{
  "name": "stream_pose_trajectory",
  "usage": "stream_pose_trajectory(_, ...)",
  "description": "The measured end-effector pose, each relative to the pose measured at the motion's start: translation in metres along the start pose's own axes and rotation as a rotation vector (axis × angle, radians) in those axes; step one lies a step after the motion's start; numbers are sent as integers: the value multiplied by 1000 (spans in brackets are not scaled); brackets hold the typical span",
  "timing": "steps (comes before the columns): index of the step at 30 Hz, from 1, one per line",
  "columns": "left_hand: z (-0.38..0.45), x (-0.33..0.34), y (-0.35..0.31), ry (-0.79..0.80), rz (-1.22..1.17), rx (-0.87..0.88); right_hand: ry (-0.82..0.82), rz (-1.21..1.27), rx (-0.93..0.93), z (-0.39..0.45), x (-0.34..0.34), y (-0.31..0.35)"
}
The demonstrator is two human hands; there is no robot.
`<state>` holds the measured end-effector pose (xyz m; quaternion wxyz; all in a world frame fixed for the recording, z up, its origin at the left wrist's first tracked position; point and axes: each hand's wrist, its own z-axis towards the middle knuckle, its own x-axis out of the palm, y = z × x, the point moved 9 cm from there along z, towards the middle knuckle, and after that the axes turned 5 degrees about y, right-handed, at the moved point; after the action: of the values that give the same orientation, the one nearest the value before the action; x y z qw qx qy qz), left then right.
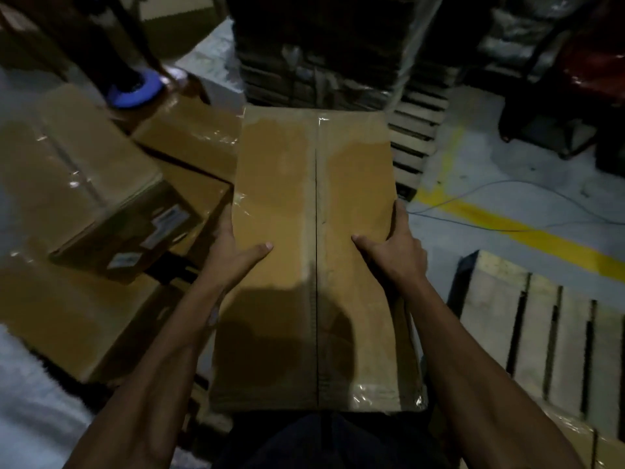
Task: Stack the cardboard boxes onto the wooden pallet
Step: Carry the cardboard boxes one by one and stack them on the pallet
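1. Right now you hold a long cardboard box (314,252) out in front of your body, its taped top seam running straight away from you and its near end close against your dark trousers (324,441).
2. Your left hand (233,252) grips the box's left edge about halfway along: the thumb lies flat on the top face, and the fingers wrap down over the side, out of sight.
3. Your right hand (395,245) grips the right edge straight opposite, thumb on top pointing inward, fingers curled over the edge. The box sits between the two hands, both touching it.
4. Left of the box, just beside it, several more taped cardboard boxes (101,184) lie piled at loose angles; the nearest upper one carries white labels on its side.
5. Down at your right a wooden pallet (554,336) lies on the floor, its slats bare, well apart from the box's far end but near your right forearm.
6. Beyond the box's far end stands a plastic-wrapped stack (324,52) on another pallet.
7. A yellow floor line (527,228) runs between the two pallets, with a thin cable (507,187) trailing across it.
8. At upper left a blue roll (135,91) rests on the piled boxes.
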<state>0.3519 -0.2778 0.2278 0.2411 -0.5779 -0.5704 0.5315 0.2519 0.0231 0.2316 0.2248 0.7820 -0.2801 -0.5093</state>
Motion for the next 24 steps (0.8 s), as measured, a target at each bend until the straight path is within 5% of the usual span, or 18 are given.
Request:
stream_pose_trajectory(13, 174, 226, -188, 270, 333, 293, -298, 97, 208, 126, -202, -105)
stream_pose_trajectory(24, 349, 444, -312, 635, 299, 458, -568, 230, 491, 241, -334, -185)
